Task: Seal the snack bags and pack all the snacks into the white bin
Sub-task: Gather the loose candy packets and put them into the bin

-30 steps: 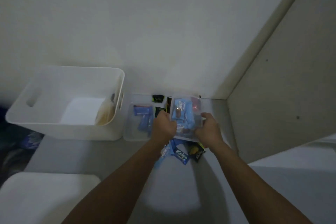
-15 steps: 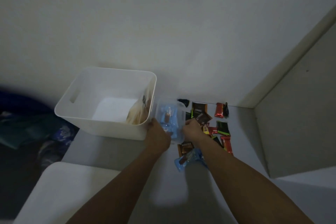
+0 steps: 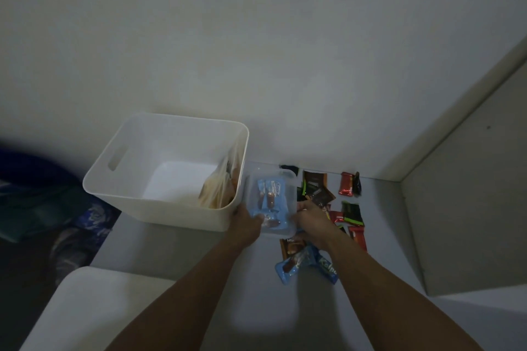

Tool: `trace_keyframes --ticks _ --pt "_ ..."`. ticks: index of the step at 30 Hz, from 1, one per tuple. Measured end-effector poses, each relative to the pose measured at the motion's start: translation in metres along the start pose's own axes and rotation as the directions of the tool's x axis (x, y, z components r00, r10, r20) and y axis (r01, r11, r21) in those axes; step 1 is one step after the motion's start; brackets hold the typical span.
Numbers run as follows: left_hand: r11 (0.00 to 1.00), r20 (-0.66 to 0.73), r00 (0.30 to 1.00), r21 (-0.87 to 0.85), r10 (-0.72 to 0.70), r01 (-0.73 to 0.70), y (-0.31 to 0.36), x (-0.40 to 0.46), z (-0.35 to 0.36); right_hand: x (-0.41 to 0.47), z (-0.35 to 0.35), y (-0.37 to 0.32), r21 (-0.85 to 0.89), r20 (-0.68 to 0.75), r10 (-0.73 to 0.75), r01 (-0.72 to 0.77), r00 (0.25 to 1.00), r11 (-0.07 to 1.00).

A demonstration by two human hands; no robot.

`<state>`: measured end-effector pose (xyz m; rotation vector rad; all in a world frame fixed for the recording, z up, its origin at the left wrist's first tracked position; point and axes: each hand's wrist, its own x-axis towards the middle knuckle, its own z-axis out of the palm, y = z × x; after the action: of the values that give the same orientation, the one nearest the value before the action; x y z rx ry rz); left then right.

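White bin (image 3: 159, 174) stands on the worktop (image 3: 176, 253) by the wall, a snack bag (image 3: 219, 188) leaning inside. Just beside it, both hands, left (image 3: 246, 222) and right (image 3: 312, 221), grip a clear bag of blue snacks (image 3: 271, 199). Loose wrapped snacks (image 3: 346, 208) lie scattered to the right.

Both my arms extended forward, bare forearms converging toward centre. My left hand (image 3: 247, 223) is palm-in, fingers curled on the left edge of the clear bag (image 3: 271, 202). My right hand (image 3: 312, 219) mirrors it on the right edge, fingers (image 3: 301, 206) bent inward, thumb side up. Wrists roughly level, hands near each other, the bag pinched between them.
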<state>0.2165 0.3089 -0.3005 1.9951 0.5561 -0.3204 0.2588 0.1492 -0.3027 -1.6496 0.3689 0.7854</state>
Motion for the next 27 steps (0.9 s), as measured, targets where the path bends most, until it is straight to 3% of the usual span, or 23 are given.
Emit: trace_keyframes --ticks 9,15,21,27 --pt "0.987 -0.016 0.992 -0.096 0.126 -0.127 0.023 -0.009 -0.001 -0.028 -0.021 -0.018 0.026 -0.103 -0.08 0.083 0.991 0.996" --pt "0.943 0.007 0.972 -0.244 0.237 -0.228 0.081 -0.029 -0.032 -0.081 -0.044 -0.078 -0.037 -0.156 -0.266 0.264 0.951 0.964" --pt "0.863 -0.081 0.964 -0.43 0.255 -0.264 0.12 -0.049 -0.101 -0.113 -0.024 -0.139 -0.061 -0.079 -0.387 0.383 0.919 0.922" --pt "0.909 -0.125 0.982 -0.375 0.145 -0.182 0.094 -0.04 -0.194 -0.096 0.061 -0.179 -0.086 0.074 -0.38 0.386 0.922 0.919"
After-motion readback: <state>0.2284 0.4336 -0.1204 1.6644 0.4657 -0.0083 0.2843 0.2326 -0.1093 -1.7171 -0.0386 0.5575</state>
